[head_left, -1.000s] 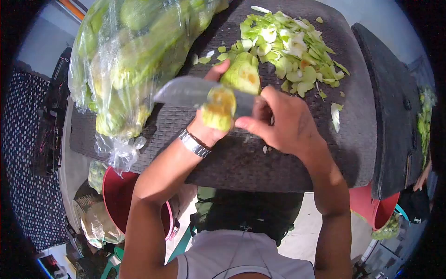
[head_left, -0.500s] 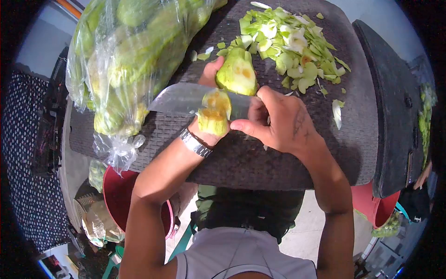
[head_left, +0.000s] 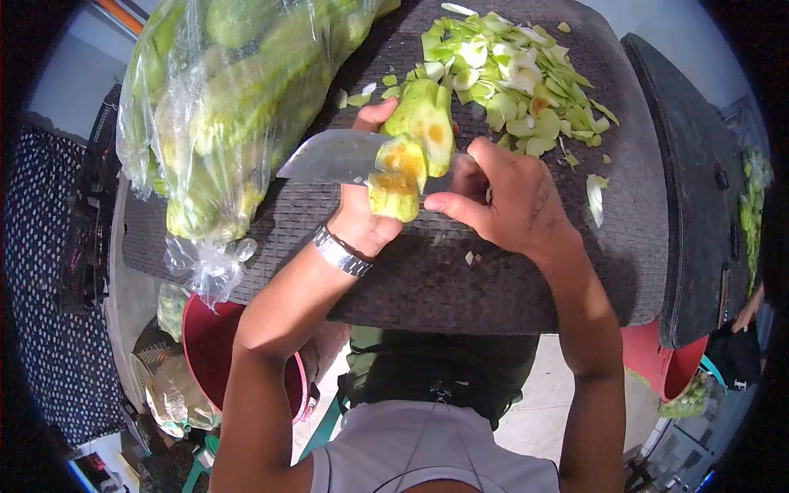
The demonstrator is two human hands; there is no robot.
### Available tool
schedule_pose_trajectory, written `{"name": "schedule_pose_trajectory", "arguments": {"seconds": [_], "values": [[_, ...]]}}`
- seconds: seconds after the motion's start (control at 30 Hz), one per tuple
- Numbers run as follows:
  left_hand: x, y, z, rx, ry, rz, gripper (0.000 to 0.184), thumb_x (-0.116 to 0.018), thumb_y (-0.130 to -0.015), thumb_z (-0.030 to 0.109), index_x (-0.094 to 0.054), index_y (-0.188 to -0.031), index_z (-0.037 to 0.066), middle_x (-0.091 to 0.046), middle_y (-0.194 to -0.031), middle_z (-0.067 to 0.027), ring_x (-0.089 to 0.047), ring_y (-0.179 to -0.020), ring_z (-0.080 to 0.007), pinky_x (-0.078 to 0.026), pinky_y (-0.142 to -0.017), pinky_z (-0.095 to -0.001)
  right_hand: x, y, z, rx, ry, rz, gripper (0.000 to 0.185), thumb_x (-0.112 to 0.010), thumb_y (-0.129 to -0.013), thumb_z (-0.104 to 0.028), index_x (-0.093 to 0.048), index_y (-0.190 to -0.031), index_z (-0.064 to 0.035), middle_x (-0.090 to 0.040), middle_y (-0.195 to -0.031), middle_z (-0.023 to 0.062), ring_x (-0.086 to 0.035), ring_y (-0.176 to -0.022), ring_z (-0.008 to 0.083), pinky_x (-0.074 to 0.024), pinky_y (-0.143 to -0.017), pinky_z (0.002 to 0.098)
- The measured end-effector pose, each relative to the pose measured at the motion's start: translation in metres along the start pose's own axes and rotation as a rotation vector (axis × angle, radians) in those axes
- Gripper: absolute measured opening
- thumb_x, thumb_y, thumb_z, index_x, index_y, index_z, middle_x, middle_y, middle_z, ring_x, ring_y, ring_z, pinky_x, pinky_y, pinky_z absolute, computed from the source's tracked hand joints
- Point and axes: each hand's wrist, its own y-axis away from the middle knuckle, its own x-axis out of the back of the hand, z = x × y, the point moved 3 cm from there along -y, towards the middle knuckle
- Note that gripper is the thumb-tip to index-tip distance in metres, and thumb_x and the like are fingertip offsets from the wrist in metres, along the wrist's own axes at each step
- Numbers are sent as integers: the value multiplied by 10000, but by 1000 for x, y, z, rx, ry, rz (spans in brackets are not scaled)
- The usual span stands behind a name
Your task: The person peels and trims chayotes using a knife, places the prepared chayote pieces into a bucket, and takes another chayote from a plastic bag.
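Note:
My left hand (head_left: pixel 362 218) is closed round a pale green chayote (head_left: pixel 415 111) from below and the left; the palm and most fingers are hidden behind the knife and the chayote. Brown spots mark its cut face. In my right hand (head_left: pixel 518 197) is a broad knife (head_left: pixel 329 156), its blade pointing left across the near end of the chayote. The right thumb lies along the near side of the blade. A partly cut piece (head_left: pixel 394 195) with brown patches rests against the blade, bent towards me.
A tied clear plastic bag (head_left: pixel 271 99) full of chayotes lies at the left of the dark woven tabletop (head_left: pixel 493 300). Peelings (head_left: pixel 526 82) are heaped at the far right. A black case (head_left: pixel 699 189) stands beyond the right edge. Red tubs (head_left: pixel 201 345) sit below.
Both hands have shifted slightly, the knife and the cut piece moving to the right and a little away from me. The chayote has turned, showing more of its spotted side.

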Motion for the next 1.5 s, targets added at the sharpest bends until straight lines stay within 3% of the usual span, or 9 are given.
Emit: {"name": "schedule_pose_trajectory", "arguments": {"seconds": [0.07,0.17,0.37,0.47,0.57,0.67,0.77,1.27,1.5], "values": [[-1,0,1,-10,-14,-9,537,-432,-1043,410,-593,-1354,3,-695,-1262,-201,-683,-1159,-305,-533,-1052,-434,4,-2,-2,41,16,8,473,-879,-825,-301,-486,-811,-37,-655,-668,83,-676,-582,209,-529,-554,331],[-8,-1,5,-12,-52,-8,521,-409,-1056,388,-577,-1359,-2,-687,-1259,-215,-678,-1155,-328,-533,-1050,-442,13,-4,3,-105,26,17,577,-851,-801,-523,-521,-797,-49,-651,-654,107,-685,-599,314,-547,-575,429],[-15,-2,6,-81,-181,117,516,-374,-1079,398,-571,-1344,2,-689,-1263,-187,-680,-1144,-319,-548,-1007,-427,20,-6,10,-115,7,20,558,-845,-809,-521,-556,-766,-46,-652,-654,118,-684,-602,312,-539,-589,426],[-12,-4,4,-145,-136,362,432,-425,-1061,452,-612,-1240,106,-721,-1102,-79,-715,-961,-233,-578,-682,-422,21,-6,8,-132,31,3,554,-833,-818,-528,-560,-763,-49,-656,-661,116,-683,-604,303,-539,-597,419],[-3,0,8,8,-71,-20,484,-400,-1064,468,-607,-1308,104,-718,-1189,-72,-704,-1005,-247,-582,-718,-421,24,-6,10,-128,40,1,557,-822,-822,-541,-564,-765,-50,-659,-666,111,-682,-604,294,-538,-597,415],[-7,2,6,-28,-189,213,470,-413,-1054,487,-612,-1294,136,-719,-1153,-53,-703,-929,-238,-535,-583,-406,26,-7,9,-117,40,-7,554,-815,-827,-541,-567,-769,-50,-662,-664,110,-684,-604,291,-538,-595,411],[-16,5,5,-50,-217,247,401,-440,-1043,485,-603,-1209,158,-708,-1069,-45,-686,-890,-222,-484,-584,-400,29,-8,5,-109,69,-7,555,-811,-830,-542,-566,-769,-48,-663,-660,111,-685,-603,290,-542,-596,409],[-18,7,5,-43,-206,269,416,-423,-1038,492,-597,-1203,152,-707,-1063,-50,-684,-879,-226,-472,-562,-395,29,-9,12,-85,36,6,546,-810,-833,-533,-565,-751,-52,-665,-651,110,-698,-611,290,-551,-601,414],[-29,12,1,-198,-243,350,476,-349,-1052,475,-594,-1238,112,-703,-1097,-72,-689,-890,-245,-505,-593,-403,21,-7,17,-139,18,31,568,-804,-833,-550,-560,-756,-43,-661,-656,127,-695,-616,317,-544,-598,434]]}}
